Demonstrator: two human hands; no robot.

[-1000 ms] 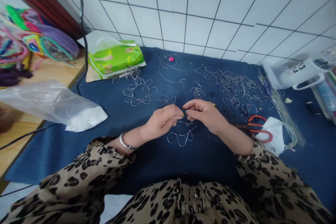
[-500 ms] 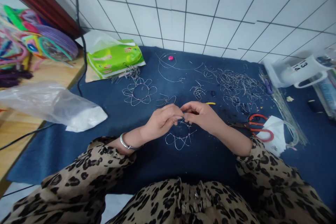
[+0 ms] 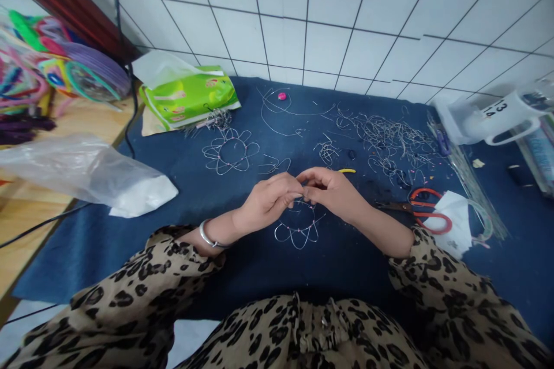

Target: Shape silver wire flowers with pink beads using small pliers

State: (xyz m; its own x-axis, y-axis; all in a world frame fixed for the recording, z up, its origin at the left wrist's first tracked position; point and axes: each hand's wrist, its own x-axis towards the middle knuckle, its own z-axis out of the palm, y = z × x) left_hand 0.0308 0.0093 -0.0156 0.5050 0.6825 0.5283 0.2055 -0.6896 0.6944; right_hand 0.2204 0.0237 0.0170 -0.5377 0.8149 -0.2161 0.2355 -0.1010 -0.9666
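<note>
My left hand (image 3: pixel 267 200) and my right hand (image 3: pixel 333 191) meet fingertip to fingertip over the blue cloth (image 3: pixel 242 253). Both pinch the top of a looped wire flower with small pink beads (image 3: pixel 298 229), which hangs below the fingers and rests on the cloth. A silver bangle (image 3: pixel 206 236) circles my left wrist. A finished wire flower (image 3: pixel 229 151) lies further back to the left.
A heap of cut wire pieces (image 3: pixel 389 141) spreads at the back right. Red-handled scissors (image 3: pixel 426 210) lie right of my hand beside white paper. A green tissue pack (image 3: pixel 190 98), a clear plastic bag (image 3: pixel 86 173) and a white jug (image 3: pixel 493 121) ring the cloth.
The hands have closed together from a slight gap and shifted a little away from me; the wire flower turned slightly under the fingers.
</note>
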